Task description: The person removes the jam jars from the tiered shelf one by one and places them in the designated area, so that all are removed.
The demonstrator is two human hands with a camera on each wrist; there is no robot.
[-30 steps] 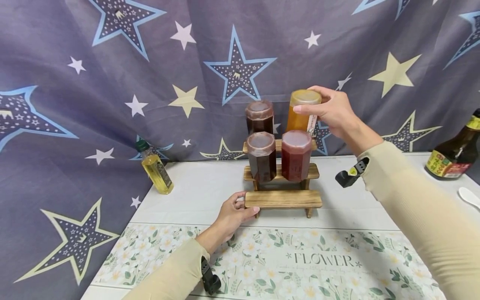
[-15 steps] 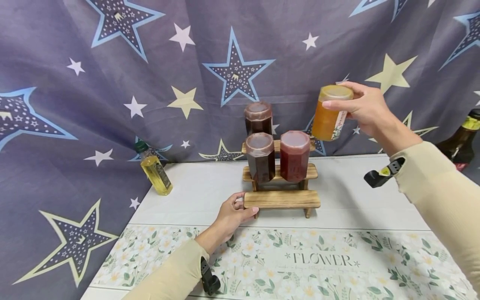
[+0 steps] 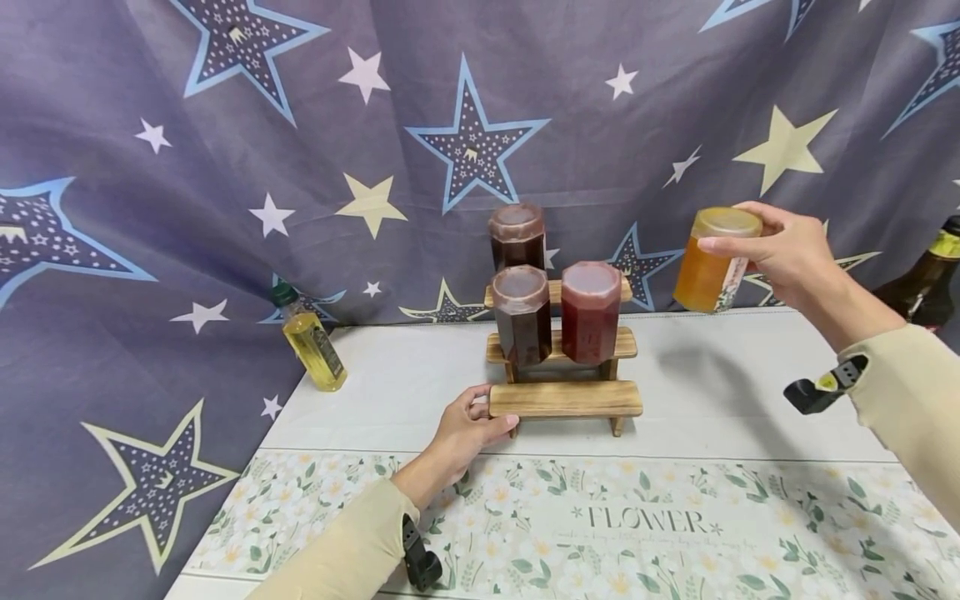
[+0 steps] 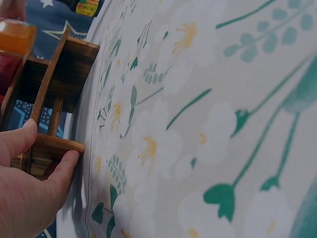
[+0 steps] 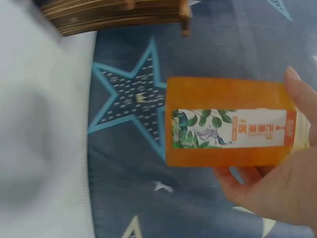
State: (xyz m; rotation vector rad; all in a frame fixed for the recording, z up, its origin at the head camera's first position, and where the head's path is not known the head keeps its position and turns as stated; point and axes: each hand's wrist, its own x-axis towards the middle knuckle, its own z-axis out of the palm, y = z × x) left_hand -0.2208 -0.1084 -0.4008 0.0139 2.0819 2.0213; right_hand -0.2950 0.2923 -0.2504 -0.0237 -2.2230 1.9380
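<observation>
My right hand (image 3: 795, 254) grips a clear jar of orange jam (image 3: 708, 271) near its top, in the air right of the rack. The jar is slightly tilted, and its printed label (image 5: 233, 129) shows in the right wrist view. My left hand (image 3: 467, 425) holds the left end of the lowest step of a three-step wooden rack (image 3: 566, 400), thumb in front. On the middle step stand a dark jar (image 3: 522, 321) and a red jar (image 3: 591, 317). Another dark jar (image 3: 517, 233) is on the top step, its lower part hidden.
A small oil bottle (image 3: 313, 346) with a green cap stands at the back left. At the far right is a dark sauce bottle (image 3: 918, 283), partly behind my right forearm. A star-patterned cloth (image 3: 450, 108) hangs behind the table; a floral strip (image 3: 585, 492) runs along its front.
My right hand has taken the orange jar off the rack's top step, carrying it right and then a little lower. My left hand keeps its hold on the rack.
</observation>
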